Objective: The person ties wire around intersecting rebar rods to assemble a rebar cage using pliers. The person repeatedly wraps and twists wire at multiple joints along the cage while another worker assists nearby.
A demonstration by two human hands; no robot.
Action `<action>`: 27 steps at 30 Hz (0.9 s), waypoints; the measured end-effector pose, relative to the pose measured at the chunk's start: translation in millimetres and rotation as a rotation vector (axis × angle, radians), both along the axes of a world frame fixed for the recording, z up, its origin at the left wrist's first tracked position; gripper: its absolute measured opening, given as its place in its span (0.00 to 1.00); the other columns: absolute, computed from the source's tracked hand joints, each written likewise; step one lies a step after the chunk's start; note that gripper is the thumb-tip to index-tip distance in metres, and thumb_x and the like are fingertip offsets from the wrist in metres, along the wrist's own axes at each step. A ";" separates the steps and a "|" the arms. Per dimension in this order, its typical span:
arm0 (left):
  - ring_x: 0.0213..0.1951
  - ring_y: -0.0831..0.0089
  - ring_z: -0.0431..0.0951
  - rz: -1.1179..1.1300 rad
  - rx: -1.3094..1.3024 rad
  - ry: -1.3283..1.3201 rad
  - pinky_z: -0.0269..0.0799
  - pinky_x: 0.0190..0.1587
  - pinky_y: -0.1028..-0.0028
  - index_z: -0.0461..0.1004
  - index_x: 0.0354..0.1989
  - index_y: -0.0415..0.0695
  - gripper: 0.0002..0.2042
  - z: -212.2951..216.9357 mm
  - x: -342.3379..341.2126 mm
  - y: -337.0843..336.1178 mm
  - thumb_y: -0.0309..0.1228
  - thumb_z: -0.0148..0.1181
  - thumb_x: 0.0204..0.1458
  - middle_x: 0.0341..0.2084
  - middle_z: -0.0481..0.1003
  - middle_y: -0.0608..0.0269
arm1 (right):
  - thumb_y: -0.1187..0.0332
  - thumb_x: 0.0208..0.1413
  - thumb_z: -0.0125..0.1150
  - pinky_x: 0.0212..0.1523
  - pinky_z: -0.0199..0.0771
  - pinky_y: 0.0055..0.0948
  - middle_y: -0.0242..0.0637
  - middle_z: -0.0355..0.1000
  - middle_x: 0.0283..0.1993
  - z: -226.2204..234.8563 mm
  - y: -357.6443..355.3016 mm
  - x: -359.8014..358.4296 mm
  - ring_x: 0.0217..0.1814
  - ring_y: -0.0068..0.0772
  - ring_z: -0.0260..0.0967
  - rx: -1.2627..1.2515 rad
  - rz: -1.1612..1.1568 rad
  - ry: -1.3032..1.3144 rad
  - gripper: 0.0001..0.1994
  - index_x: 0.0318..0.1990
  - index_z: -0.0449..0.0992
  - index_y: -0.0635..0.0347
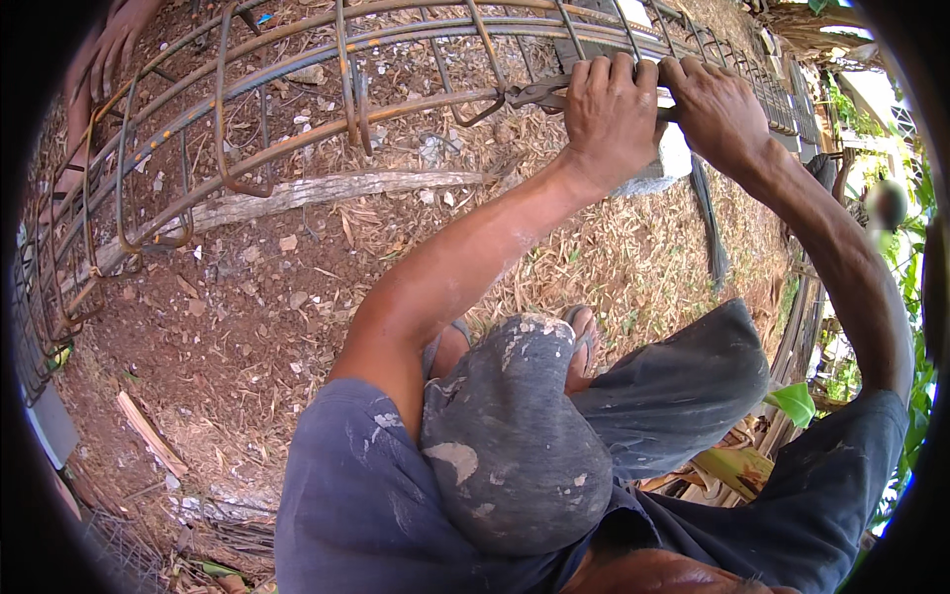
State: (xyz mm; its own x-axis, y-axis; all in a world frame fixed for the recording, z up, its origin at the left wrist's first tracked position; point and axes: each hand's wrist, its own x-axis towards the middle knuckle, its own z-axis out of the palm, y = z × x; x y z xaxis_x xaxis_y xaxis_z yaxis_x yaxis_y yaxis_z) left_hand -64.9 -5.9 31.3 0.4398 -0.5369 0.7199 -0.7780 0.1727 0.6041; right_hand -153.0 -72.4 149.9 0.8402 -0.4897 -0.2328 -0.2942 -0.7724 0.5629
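Note:
A long cage of steel rebar [426,106], with square stirrups [220,99] along it, curves across the top of the head view. My left hand [616,114] is wrapped round the handles of dark metal pincers [537,93]. Their jaws point left and meet the cage's near bar beside the hooked end of a stirrup. Against my left hand, on its right side, my right hand [719,111] is closed with its fingers curled over. Dark handle ends show between both hands, but whether the right hand grips them or a bar is hidden.
At the upper left, another person's hand [117,48] is near the cage. A pale block [661,166] stands under the cage below my hands. A weathered wooden pole [327,193] lies on the dirt. My bent knees [524,445] are close below; leafy plants [846,109] edge the right.

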 end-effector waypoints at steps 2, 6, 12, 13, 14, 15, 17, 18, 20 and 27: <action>0.29 0.66 0.81 -0.114 0.116 -0.044 0.72 0.34 0.65 0.78 0.33 0.39 0.10 0.9 2.9 -0.9 0.32 0.64 0.44 0.21 0.78 0.56 | 0.69 0.54 0.61 0.41 0.77 0.44 0.46 0.75 0.34 2.4 -1.7 2.1 0.39 0.46 0.77 0.144 -0.199 0.070 0.13 0.44 0.67 0.63; 0.23 0.62 0.82 -0.443 0.493 -0.184 0.77 0.26 0.64 0.81 0.31 0.41 0.08 6.5 18.0 5.3 0.27 0.57 0.45 0.18 0.79 0.55 | 0.79 0.47 0.53 0.40 0.79 0.43 0.46 0.77 0.34 -16.1 3.2 -3.7 0.37 0.48 0.77 0.391 -0.418 0.074 0.12 0.41 0.73 0.63; 0.25 0.60 0.82 -0.992 0.733 -0.507 0.78 0.29 0.62 0.81 0.30 0.40 0.09 -11.6 7.9 43.4 0.29 0.65 0.38 0.22 0.80 0.52 | 0.63 0.54 0.64 0.26 0.71 0.33 0.40 0.72 0.28 -53.0 60.3 -48.4 0.27 0.31 0.70 1.325 -1.080 0.114 0.14 0.36 0.75 0.69; 0.33 0.59 0.83 -1.032 0.756 -0.424 0.78 0.37 0.58 0.80 0.39 0.41 0.19 -37.3 -7.2 46.1 0.35 0.70 0.37 0.30 0.81 0.47 | 0.53 0.58 0.62 0.28 0.72 0.32 0.40 0.73 0.28 -54.3 70.2 -50.7 0.28 0.32 0.71 1.388 -1.142 0.083 0.22 0.38 0.75 0.69; 0.40 0.58 0.81 -1.018 0.710 -0.392 0.76 0.43 0.56 0.78 0.45 0.41 0.25 -48.0 -17.9 53.2 0.40 0.71 0.37 0.37 0.79 0.44 | 0.44 0.60 0.56 0.32 0.74 0.34 0.41 0.75 0.29 -73.9 70.1 -80.0 0.30 0.35 0.73 1.417 -1.072 0.021 0.28 0.38 0.77 0.68; 0.47 0.57 0.79 -1.022 0.656 -0.359 0.73 0.50 0.55 0.76 0.52 0.42 0.32 -56.3 -21.1 64.5 0.45 0.73 0.36 0.45 0.77 0.42 | 0.41 0.61 0.52 0.37 0.74 0.39 0.43 0.77 0.31 -79.3 72.5 -95.3 0.33 0.39 0.75 1.297 -0.990 0.095 0.30 0.38 0.78 0.67; 0.58 0.54 0.72 -1.069 0.972 -0.035 0.67 0.59 0.55 0.70 0.60 0.45 0.40 -65.3 -23.2 79.1 0.52 0.72 0.38 0.55 0.71 0.42 | 0.44 0.62 0.50 0.41 0.73 0.46 0.49 0.77 0.30 -94.1 77.2 -125.4 0.37 0.50 0.76 1.059 -0.717 0.102 0.25 0.40 0.80 0.58; 0.59 0.53 0.71 -1.055 1.053 0.056 0.66 0.60 0.55 0.69 0.61 0.45 0.39 -69.8 -20.8 85.8 0.53 0.70 0.41 0.56 0.71 0.43 | 0.48 0.60 0.53 0.38 0.74 0.47 0.47 0.76 0.28 -104.1 77.6 -140.1 0.35 0.51 0.76 0.984 -0.658 0.119 0.20 0.42 0.80 0.54; 0.55 0.56 0.74 -1.030 1.119 0.341 0.69 0.57 0.58 0.68 0.62 0.45 0.34 -92.9 -17.8 97.6 0.49 0.65 0.49 0.53 0.74 0.47 | 0.55 0.58 0.56 0.35 0.74 0.47 0.43 0.76 0.27 -104.6 77.4 -156.7 0.32 0.47 0.76 0.934 -0.546 0.115 0.14 0.43 0.79 0.53; 0.18 0.83 0.68 -0.478 0.979 0.877 0.70 0.23 0.81 0.65 0.65 0.47 0.22 -110.0 -45.8 100.6 0.26 0.48 0.62 0.25 0.75 0.68 | 0.56 0.59 0.57 0.54 0.74 0.44 0.47 0.67 0.53 -196.5 115.4 -237.7 0.56 0.48 0.67 0.958 -0.374 -0.200 0.26 0.65 0.65 0.48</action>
State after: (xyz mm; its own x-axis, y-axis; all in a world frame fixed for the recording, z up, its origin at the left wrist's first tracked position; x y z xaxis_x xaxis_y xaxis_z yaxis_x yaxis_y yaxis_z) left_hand -110.7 94.8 -78.7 0.1798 -0.8792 -0.4413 -0.0745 -0.4595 0.8851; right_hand -390.7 43.0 -46.6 0.7394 -0.4104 -0.5337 -0.6263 -0.7103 -0.3214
